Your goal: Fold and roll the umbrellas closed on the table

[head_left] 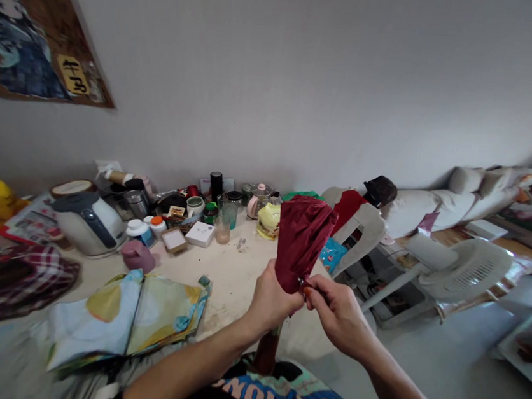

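Observation:
A dark red folding umbrella (304,239) is held up in front of my chest, its canopy loosely folded and its wooden-looking handle (266,352) pointing down. My left hand (270,297) is wrapped round the gathered lower part of the cloth. From the other side, my right hand (337,310) pinches the end of the umbrella's strap (302,283), where a small metal snap glints. Part of the strap is hidden behind the fingers. Left of my forearm, a blue and yellow printed folded cloth (161,316) lies on the white table (232,279).
Along the wall stand an electric kettle (88,221), a pink jug (138,257), a white box (201,234), several cups and bottles, and a glass teapot (259,200). To the right are a white plastic chair (363,233), a white fan (466,270) and a sofa (418,210).

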`<state>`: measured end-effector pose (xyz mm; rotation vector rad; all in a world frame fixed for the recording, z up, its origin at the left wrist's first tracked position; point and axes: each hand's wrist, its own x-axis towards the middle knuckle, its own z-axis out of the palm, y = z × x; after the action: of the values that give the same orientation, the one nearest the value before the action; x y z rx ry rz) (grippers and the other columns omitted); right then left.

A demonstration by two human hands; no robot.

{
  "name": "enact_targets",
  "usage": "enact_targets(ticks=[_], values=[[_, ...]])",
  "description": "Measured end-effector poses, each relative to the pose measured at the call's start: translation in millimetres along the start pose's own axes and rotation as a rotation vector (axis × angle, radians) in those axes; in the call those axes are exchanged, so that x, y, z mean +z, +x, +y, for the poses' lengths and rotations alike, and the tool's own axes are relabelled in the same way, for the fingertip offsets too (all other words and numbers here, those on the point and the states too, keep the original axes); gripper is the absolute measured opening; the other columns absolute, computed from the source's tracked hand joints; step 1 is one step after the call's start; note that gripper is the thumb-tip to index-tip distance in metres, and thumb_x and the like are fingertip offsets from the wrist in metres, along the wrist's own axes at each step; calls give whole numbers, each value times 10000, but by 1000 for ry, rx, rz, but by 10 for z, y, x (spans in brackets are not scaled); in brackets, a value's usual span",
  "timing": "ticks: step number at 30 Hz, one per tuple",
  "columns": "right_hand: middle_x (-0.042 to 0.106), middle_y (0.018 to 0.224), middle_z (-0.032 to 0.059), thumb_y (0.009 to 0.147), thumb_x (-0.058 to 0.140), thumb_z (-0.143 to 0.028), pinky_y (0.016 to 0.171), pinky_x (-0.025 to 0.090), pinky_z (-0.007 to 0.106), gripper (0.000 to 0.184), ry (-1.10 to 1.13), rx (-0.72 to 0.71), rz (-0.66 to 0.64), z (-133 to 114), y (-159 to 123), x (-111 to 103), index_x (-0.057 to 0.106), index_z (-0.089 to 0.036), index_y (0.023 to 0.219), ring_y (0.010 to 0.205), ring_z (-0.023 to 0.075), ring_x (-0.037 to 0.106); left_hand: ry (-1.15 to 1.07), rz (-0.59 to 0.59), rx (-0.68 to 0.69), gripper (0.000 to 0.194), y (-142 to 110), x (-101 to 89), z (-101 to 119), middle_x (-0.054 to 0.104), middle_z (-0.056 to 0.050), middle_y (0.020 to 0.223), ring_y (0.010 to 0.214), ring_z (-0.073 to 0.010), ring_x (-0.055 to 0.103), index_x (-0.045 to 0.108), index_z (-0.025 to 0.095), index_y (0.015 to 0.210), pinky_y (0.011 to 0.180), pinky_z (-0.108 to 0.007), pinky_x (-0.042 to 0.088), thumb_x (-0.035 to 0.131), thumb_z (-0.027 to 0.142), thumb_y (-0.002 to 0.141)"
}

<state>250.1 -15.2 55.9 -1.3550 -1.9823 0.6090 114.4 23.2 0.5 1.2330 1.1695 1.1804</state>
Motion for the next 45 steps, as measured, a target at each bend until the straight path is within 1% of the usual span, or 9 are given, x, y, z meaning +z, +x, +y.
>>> enact_targets(ticks=[4,7,12,17,24,32,39,42,45], values=[[540,607,-7,918,403,-273,567,363,232,260,-78,-32,29,-19,-6,13,575,-171,752,557,115,494,117,24,60,462,-23,-2,37,655,-6,731,612,-142,577,546,184,920,514,-207,398,782,302,541],[550,604,-2,917,401,-254,557,351,233,253,-147,-75,52,-36,-7,17,571,-171,749,542,116,492,121,21,77,457,-34,0,61,665,-24,773,675,-160,596,535,182,928,573,-219,427,775,290,554],[569,617,9,909,398,-214,546,343,231,223,-229,-128,75,-61,-37,31,568,-169,772,527,116,486,105,-1,60,442,-65,-1,119,669,-28,788,668,-152,587,520,174,940,601,-226,445,742,211,559],[573,610,13,909,387,-216,534,340,235,229,-268,-121,85,-68,-45,53,577,-171,789,513,121,486,66,-19,14,416,-81,8,144,646,3,734,601,-126,552,508,180,937,538,-206,420,707,176,571],[569,625,23,893,368,-210,549,323,244,219,-385,-114,46,-136,-21,44,527,-185,744,536,129,493,41,0,19,432,-87,14,130,650,-3,733,662,-150,579,514,182,918,617,-229,439,739,181,549],[617,662,46,810,413,-77,534,216,287,154,-726,-24,-90,-275,-9,42,527,-166,759,541,141,533,152,16,44,400,-131,18,137,641,-22,796,714,-172,577,498,188,933,648,-242,408,716,175,598],[655,756,88,771,443,-16,542,197,305,184,-881,19,-134,-401,-12,155,554,-157,813,630,208,623,17,48,78,396,-178,35,93,639,-10,779,711,-171,565,528,199,904,680,-243,408,739,149,572],[663,779,108,795,438,-11,532,213,298,188,-861,78,-138,-421,14,211,568,-146,808,650,220,634,14,46,82,356,-145,31,11,634,-10,773,715,-166,566,530,188,901,692,-247,425,718,157,600],[652,709,73,854,459,-109,528,282,269,157,-565,56,-98,-322,78,185,570,-153,752,602,171,594,-30,0,60,388,-97,-9,-34,642,-11,802,713,-155,569,531,171,918,659,-237,439,737,182,589]])
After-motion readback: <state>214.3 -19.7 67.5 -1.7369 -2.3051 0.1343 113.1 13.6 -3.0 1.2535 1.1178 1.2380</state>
